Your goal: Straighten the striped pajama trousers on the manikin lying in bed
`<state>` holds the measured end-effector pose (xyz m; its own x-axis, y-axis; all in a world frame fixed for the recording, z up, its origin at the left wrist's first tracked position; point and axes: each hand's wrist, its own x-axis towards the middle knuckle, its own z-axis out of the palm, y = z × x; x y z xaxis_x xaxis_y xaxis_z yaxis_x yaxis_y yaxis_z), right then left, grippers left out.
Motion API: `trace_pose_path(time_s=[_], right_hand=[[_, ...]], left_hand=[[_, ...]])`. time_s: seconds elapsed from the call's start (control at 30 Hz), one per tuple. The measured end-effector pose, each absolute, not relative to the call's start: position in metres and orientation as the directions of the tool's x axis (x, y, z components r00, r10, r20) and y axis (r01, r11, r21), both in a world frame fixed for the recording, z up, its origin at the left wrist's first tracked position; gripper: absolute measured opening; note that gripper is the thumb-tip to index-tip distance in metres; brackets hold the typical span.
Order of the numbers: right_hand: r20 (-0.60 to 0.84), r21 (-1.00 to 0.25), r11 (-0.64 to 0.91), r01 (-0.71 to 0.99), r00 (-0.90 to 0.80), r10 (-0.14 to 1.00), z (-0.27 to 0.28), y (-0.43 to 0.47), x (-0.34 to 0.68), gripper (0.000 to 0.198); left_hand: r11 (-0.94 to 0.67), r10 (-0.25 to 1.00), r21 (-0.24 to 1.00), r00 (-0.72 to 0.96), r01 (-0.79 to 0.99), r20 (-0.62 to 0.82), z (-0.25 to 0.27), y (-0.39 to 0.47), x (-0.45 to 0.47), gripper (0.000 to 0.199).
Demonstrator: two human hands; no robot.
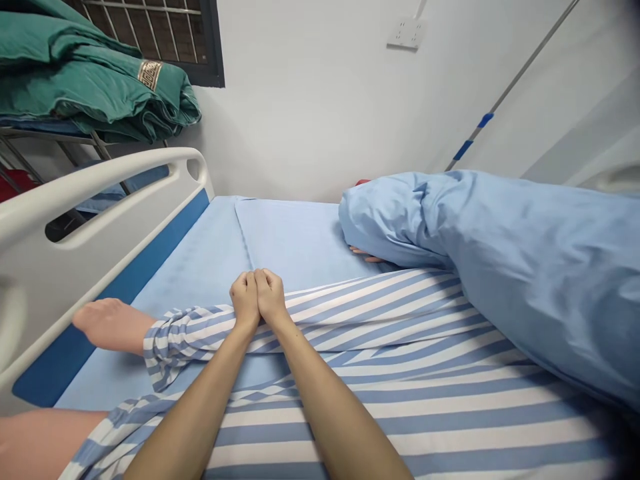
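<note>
A figure in blue-and-white striped trousers [380,373] lies on a bed, with one bare, smooth, plastic-looking foot [113,325] sticking out of the far trouser leg [200,325]. Side by side and touching, my left hand [245,297] and my right hand [270,293] rest on this leg around its lower half. Both are closed, knuckles up, with the fingers curled over the leg's far side and onto the cloth. The fingertips are hidden. The near leg [55,433] lies closer to me, beneath my forearms.
A light-blue quilt [525,253] is heaped over the figure's upper part, with fingers [367,255] showing under its edge. A white bed-end board [100,220] rises at left. Behind it lies a folded green quilt [95,80]. The wall [300,100] borders the far side.
</note>
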<state>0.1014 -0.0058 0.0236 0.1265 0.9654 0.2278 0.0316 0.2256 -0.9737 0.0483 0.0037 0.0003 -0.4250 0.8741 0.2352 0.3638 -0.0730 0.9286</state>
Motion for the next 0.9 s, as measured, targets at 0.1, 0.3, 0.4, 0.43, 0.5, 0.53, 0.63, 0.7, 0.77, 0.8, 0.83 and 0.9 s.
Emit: trace_pose_path(time_s=[0.1, 0.3, 0.4, 0.43, 0.5, 0.53, 0.63, 0.7, 0.77, 0.8, 0.83, 0.9], right_hand=[[0.221, -0.975, 0.215, 0.053, 0.135, 0.966, 0.023, -0.003, 0.101, 0.029], [0.190, -0.946, 0.179, 0.272, 0.016, 0.982, 0.032, 0.008, 0.114, 0.029], [0.283, -0.892, 0.266, 0.365, -0.006, 0.959, 0.036, 0.006, 0.123, 0.031], [0.300, -0.886, 0.281, 0.368, -0.005, 0.954, 0.035, 0.005, 0.125, 0.032], [0.301, -0.895, 0.282, 0.347, 0.002, 0.954, 0.029, 0.002, 0.129, 0.035], [0.294, -0.904, 0.273, 0.329, 0.014, 0.956, 0.025, 0.000, 0.130, 0.036], [0.303, -0.915, 0.271, 0.299, 0.067, 0.950, 0.015, -0.001, 0.133, 0.037], [0.331, -0.908, 0.290, 0.301, 0.096, 0.939, 0.012, -0.002, 0.133, 0.036], [0.342, -0.908, 0.297, 0.297, 0.110, 0.933, 0.012, -0.003, 0.133, 0.035], [0.340, -0.910, 0.296, 0.289, 0.117, 0.933, 0.013, -0.003, 0.133, 0.035], [0.338, -0.914, 0.295, 0.279, 0.124, 0.933, 0.014, -0.003, 0.133, 0.035], [0.334, -0.926, 0.296, 0.234, 0.143, 0.931, 0.015, -0.002, 0.134, 0.035]], left_hand=[[-0.074, 0.880, 0.922, -0.410, 0.380, 0.239, 0.004, 0.002, 0.048, 0.030], [-0.097, 0.894, 0.918, -0.371, 0.385, 0.250, 0.005, -0.001, 0.046, 0.031], [-0.097, 0.922, 0.908, -0.307, 0.407, 0.236, 0.005, -0.003, 0.046, 0.031], [-0.095, 0.926, 0.898, -0.294, 0.430, 0.238, 0.006, -0.004, 0.046, 0.031], [-0.092, 0.925, 0.863, -0.278, 0.496, 0.259, 0.006, -0.005, 0.047, 0.030], [-0.095, 0.922, 0.842, -0.272, 0.531, 0.275, 0.007, -0.006, 0.047, 0.030], [-0.119, 0.923, 0.795, -0.229, 0.594, 0.310, 0.008, -0.007, 0.049, 0.032], [-0.134, 0.926, 0.790, -0.209, 0.598, 0.315, 0.008, -0.008, 0.051, 0.033], [-0.136, 0.929, 0.800, -0.206, 0.584, 0.309, 0.008, -0.008, 0.052, 0.033], [-0.133, 0.930, 0.811, -0.212, 0.570, 0.301, 0.008, -0.007, 0.052, 0.033], [-0.124, 0.932, 0.826, -0.221, 0.550, 0.287, 0.009, -0.007, 0.053, 0.032], [-0.093, 0.938, 0.867, -0.251, 0.489, 0.241, 0.012, -0.005, 0.056, 0.032]])
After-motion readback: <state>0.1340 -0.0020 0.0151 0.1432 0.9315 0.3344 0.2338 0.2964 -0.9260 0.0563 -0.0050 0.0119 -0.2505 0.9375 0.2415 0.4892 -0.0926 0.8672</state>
